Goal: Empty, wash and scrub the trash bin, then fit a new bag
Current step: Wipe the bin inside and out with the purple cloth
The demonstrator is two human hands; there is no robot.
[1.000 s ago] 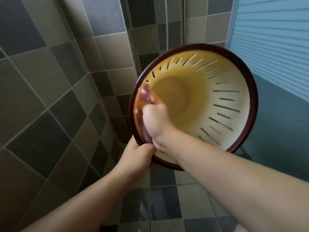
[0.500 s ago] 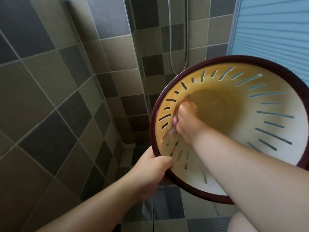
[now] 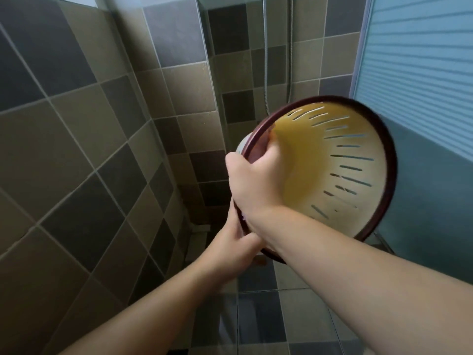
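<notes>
The trash bin (image 3: 358, 175) is a cream plastic basket with slotted walls and a dark red rim, held up in the air with its mouth turned toward me. My left hand (image 3: 230, 249) grips the lower left of the rim from below. My right hand (image 3: 256, 185) is closed over the left side of the rim, fingers reaching inside the bin. Something small and purplish shows under that hand at the rim; I cannot tell what it is. The bin's inside looks empty.
Tiled walls in brown and grey close in on the left and ahead. A shower hose (image 3: 266, 60) hangs on the far wall. A ribbed blue glass door (image 3: 422, 73) stands at the right. Wet floor tiles (image 3: 256, 324) lie below.
My right hand has come out from deep inside the bin to the left rim. The bin has tilted and its mouth has turned more to the right.
</notes>
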